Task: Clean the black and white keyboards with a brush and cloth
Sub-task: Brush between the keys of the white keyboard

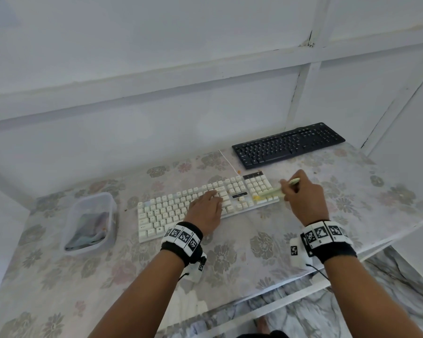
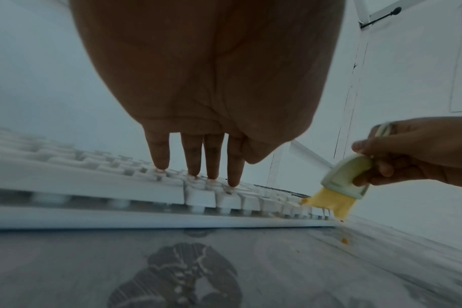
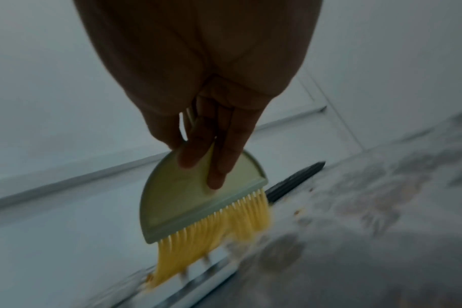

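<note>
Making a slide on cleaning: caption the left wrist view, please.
Left hand steadies white keyboard while right hand sweeps yellow-bristled pale green brush across its end.

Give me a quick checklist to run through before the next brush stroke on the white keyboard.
1. Brush gripped by the right hand: ok.
2. Bristles on the white keyboard at its right end: ok.
3. Left hand steadying the keyboard, fingers straight on the keys: ok.
4. Crumbs swept clear: not ok, orange bits lie on the tablecloth by the edge.
5. Cloth ready, in the plastic container to the left: ok.
6. Black keyboard cleaned: cannot tell.
</note>
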